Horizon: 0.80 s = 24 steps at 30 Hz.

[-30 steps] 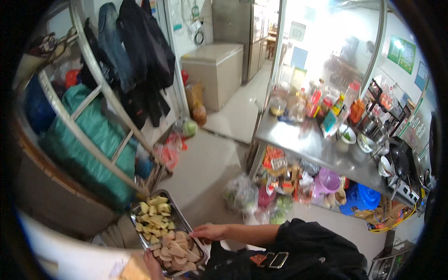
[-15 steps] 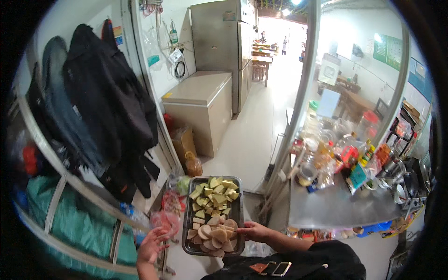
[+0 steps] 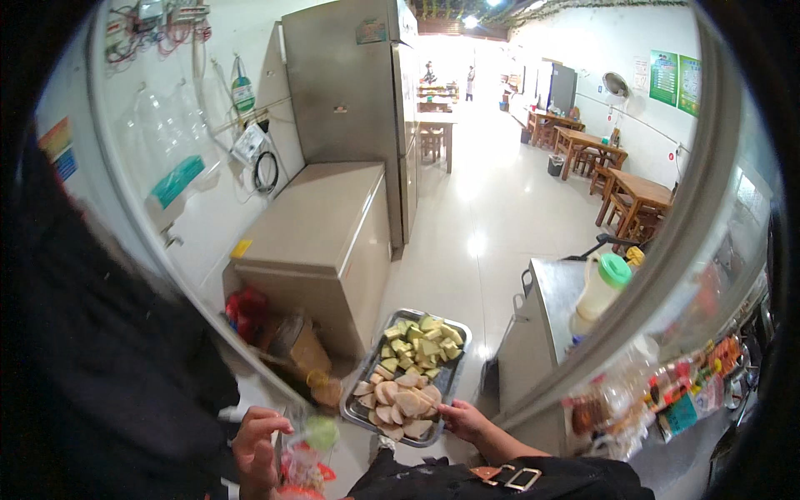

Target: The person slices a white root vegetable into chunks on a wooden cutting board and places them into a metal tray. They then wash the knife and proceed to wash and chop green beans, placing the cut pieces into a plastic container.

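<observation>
My right hand (image 3: 464, 419) grips the right edge of a metal tray (image 3: 467, 340) near its close end. The tray hangs at waist height, tilted a little in view. Its far half carries green-skinned, pale yellow vegetable chunks (image 3: 421, 344); its near half carries beige, flat slices (image 3: 406, 402). Off to the tray's left, apart from it, my left hand (image 3: 257, 450) is raised with loosely bent fingers, and I see nothing in them. Below and beside it are a pale green round vegetable (image 3: 322, 433) and red-and-clear plastic bags (image 3: 302, 467).
A framed doorway surrounds me, with dark hanging clothes (image 3: 108, 333) on the left. Beyond stand a chest freezer (image 3: 308, 217) and a tall steel fridge (image 3: 350, 100). On the right are a steel-topped cabinet (image 3: 533, 333), a green-lidded jug (image 3: 602, 287) and cluttered bottles. Wooden tables (image 3: 637, 187) stand farther off.
I have moved forward and turned into the doorway; freezer and dining room look closer. The tray stays in my right hand. My left hand's spread fingers are now more bent.
</observation>
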Each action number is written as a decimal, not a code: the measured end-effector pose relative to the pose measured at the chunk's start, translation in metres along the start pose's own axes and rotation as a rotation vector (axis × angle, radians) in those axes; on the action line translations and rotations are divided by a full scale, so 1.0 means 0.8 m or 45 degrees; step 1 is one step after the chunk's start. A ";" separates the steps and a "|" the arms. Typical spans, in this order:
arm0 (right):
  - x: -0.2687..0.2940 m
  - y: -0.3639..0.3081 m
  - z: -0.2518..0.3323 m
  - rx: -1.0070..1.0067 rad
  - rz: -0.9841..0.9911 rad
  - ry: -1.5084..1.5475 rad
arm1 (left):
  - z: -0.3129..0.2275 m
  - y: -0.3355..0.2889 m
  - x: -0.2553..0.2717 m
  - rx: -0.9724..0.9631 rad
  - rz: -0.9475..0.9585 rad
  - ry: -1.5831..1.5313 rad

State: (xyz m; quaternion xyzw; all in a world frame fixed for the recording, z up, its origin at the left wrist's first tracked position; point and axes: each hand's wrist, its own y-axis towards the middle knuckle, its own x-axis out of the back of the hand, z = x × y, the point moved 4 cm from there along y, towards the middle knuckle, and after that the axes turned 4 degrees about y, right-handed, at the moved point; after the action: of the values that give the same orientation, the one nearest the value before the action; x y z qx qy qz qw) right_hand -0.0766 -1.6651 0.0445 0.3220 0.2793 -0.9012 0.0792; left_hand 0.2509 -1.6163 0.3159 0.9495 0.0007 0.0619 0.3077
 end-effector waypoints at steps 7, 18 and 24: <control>0.098 0.158 0.156 0.190 -0.349 0.159 | 0.010 0.302 -0.162 -0.341 0.498 -0.981; 0.325 0.334 0.434 0.554 -0.662 0.450 | 0.249 0.635 -0.478 -0.714 1.062 -1.541; 0.446 0.485 0.618 0.508 -0.645 0.541 | 0.379 0.803 -0.649 -0.835 1.158 -1.587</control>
State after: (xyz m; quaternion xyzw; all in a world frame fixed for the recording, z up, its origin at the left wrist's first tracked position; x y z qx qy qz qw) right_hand -0.4948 -2.2484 -0.0390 0.4313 0.1793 -0.8421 -0.2698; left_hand -0.2522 -2.3349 0.3870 0.5798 -0.5707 -0.3591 0.4573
